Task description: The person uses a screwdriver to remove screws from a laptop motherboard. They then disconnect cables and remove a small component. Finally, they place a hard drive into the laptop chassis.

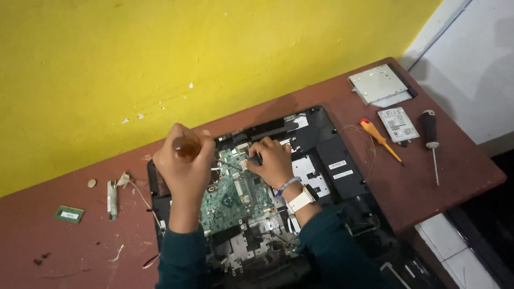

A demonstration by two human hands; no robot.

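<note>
At the far left of the table (pixel 64 251), a small green memory module (pixel 69 214) lies alone at about 9 o'clock from the hands, with a coin-like disc (pixel 92 183) and a pale narrow strip part (pixel 112 199) with a trailing wire closer in; open tabletop lies around them.

The opened laptop base (pixel 332 160) fills the middle, its near edge cut off by the bottom of the frame and partly covered by both dark sleeves. The green motherboard (pixel 227 200) sits inside it, between the two forearms.

The left hand (pixel 184 163) is closed in a fist around a screwdriver with an amber handle (pixel 186 145); only the handle's top shows, and the shaft and tip are hidden behind the fist, so where it meets the board cannot be told. The board lies at 4 o'clock from this fist, just beside it.

The right hand (pixel 273 160), wearing a white watch and a beaded band, presses its fingertips on the board's upper edge; whether it pinches anything is hidden by the fingers.

Toward 2 o'clock, well apart, lie an orange-handled screwdriver (pixel 379 139), a hard drive (pixel 398 124), a black-handled screwdriver (pixel 430 143) and a metal drive caddy (pixel 379 84) near the table's far right corner.
</note>
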